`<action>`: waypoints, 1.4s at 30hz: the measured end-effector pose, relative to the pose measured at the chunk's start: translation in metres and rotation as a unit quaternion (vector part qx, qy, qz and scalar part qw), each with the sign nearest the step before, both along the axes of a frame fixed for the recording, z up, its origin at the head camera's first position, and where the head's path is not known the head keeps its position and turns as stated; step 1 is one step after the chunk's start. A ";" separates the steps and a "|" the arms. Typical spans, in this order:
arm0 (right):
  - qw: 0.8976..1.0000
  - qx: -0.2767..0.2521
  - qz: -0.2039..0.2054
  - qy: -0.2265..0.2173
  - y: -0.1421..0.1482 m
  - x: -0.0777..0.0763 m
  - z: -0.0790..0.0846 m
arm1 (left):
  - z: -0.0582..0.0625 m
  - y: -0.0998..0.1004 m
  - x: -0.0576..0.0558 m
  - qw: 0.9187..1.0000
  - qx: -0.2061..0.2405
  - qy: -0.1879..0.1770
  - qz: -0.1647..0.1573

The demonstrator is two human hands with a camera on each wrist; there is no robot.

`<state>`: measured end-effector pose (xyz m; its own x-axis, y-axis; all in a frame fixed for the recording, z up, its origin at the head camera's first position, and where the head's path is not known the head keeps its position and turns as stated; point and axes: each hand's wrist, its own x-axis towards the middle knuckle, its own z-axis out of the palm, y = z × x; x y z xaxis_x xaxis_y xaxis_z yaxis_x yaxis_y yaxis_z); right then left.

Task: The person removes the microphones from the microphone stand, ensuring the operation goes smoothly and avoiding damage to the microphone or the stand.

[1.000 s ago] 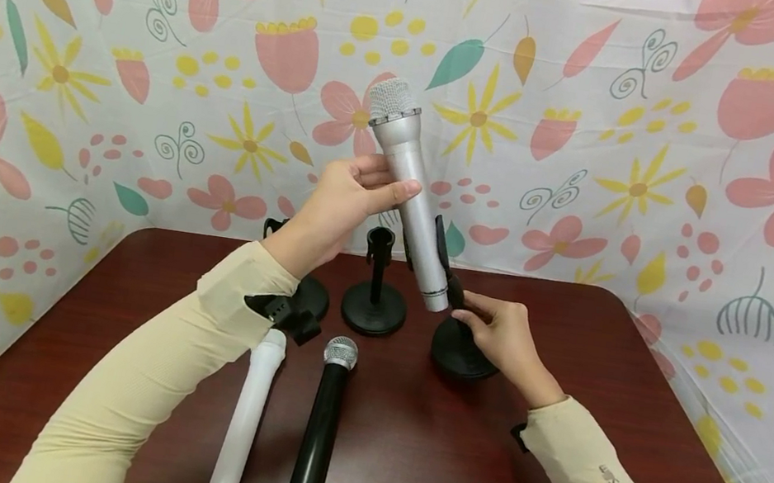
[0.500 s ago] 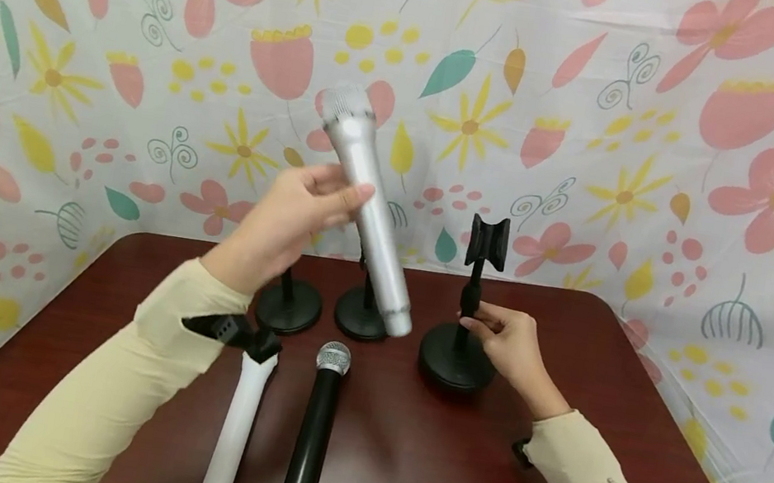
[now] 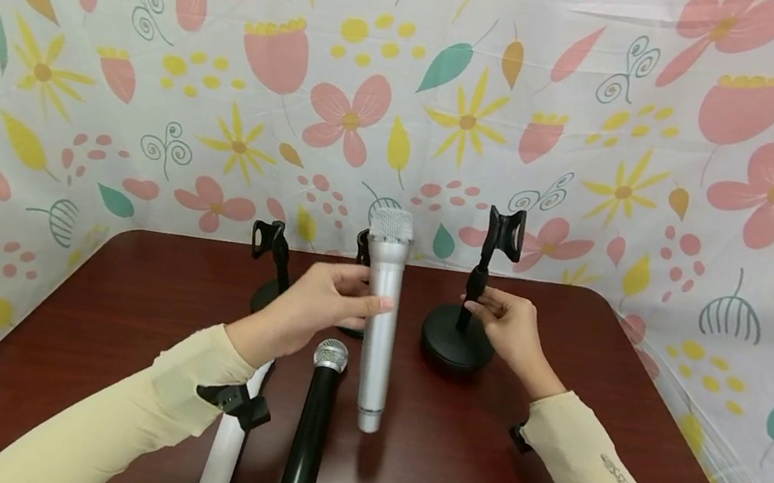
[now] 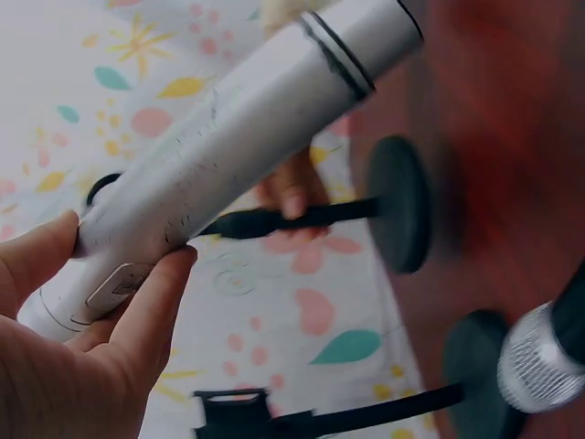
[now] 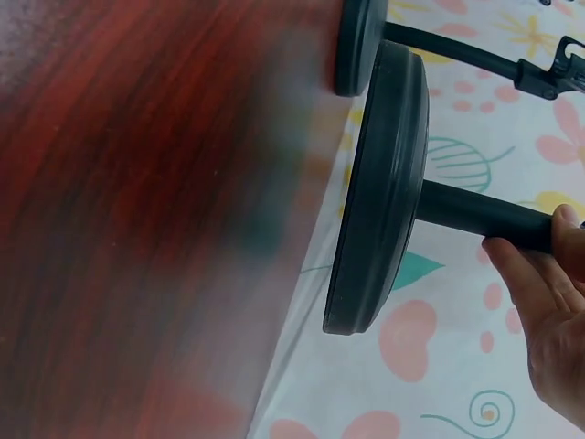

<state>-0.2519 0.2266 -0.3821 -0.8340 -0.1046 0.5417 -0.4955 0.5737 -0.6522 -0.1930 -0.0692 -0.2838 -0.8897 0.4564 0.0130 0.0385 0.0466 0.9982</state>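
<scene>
My left hand grips a silver microphone around its upper body, holding it upright just above the dark red table; the grip also shows in the left wrist view, fingers curled on the microphone. My right hand pinches the stem of a black desk stand, whose empty clip points up. In the right wrist view, fingers wrap that stem beside the round base.
A black microphone and a white microphone lie on the table near my left forearm. Two more black stands stand behind the left hand, one mostly hidden. Flowered cloth walls the table's back and sides.
My left hand has carried the silver microphone down and toward me, turning it from tilted to upright. The right hand stays on the stand's stem, and the stand now stands straight.
</scene>
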 end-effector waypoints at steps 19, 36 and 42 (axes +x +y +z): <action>1.000 -0.026 -0.001 -0.015 -0.007 -0.021 -0.002 | -0.068 0.040 0.010 0.992 -0.071 -0.107 -0.003; 0.999 -0.036 0.023 -0.024 -0.015 -0.033 -0.006 | -0.101 0.077 0.026 0.977 -0.135 -0.167 0.005; 0.998 -0.043 0.025 -0.030 -0.017 -0.034 -0.007 | -0.109 0.086 0.029 0.975 -0.163 -0.153 0.008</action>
<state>-0.2855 0.2092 -0.3890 -0.8598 -0.1030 0.5002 -0.4815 0.4896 -0.7269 -0.1642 0.0170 -0.3926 -0.8360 0.3784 -0.3974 -0.2615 0.3620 0.8947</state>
